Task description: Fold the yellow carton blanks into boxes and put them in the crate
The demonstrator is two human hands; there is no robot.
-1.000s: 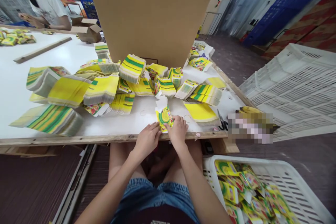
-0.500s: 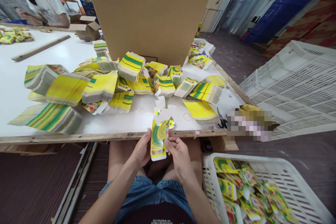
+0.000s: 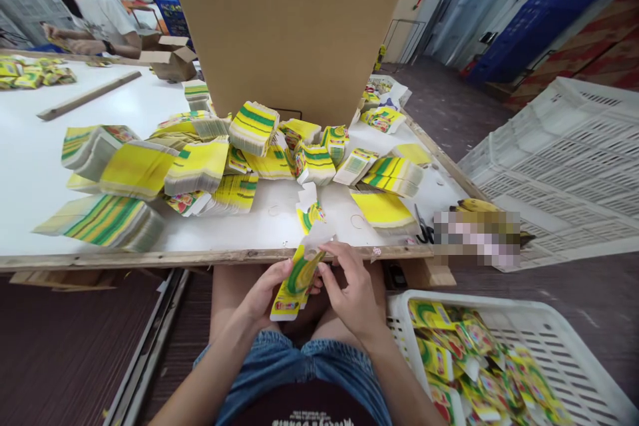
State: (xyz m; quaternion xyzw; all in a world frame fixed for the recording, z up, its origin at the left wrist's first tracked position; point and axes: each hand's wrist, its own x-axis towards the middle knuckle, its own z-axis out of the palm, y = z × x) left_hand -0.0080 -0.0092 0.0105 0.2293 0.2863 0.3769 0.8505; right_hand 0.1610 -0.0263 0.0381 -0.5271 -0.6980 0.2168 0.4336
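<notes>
Over my lap, at the table's front edge, I hold a yellow-green printed carton point(image 3: 297, 283), tilted, its pale flap pointing towards the table. My left hand point(image 3: 264, 293) grips its left side, thumb on the printed face. The fingers of my right hand point(image 3: 349, 289) pinch its right edge near the top. Just beyond it another printed carton piece point(image 3: 310, 213) with white flaps lies on the table. Fanned stacks of flat yellow cartons point(image 3: 194, 163) spread across the table behind.
A white basket point(image 3: 499, 303) of filled-looking packets stands at my right. Scissors point(image 3: 424, 229) and bananas point(image 3: 476, 206) lie by the table's right corner. A tall cardboard box point(image 3: 294, 26) rises behind the stacks. At the far left a person point(image 3: 107, 16) handles something yellow.
The carton has tilted and come a little lower and left. My right hand has moved up to its top edge. The carton piece beyond shows more clearly on the table.
</notes>
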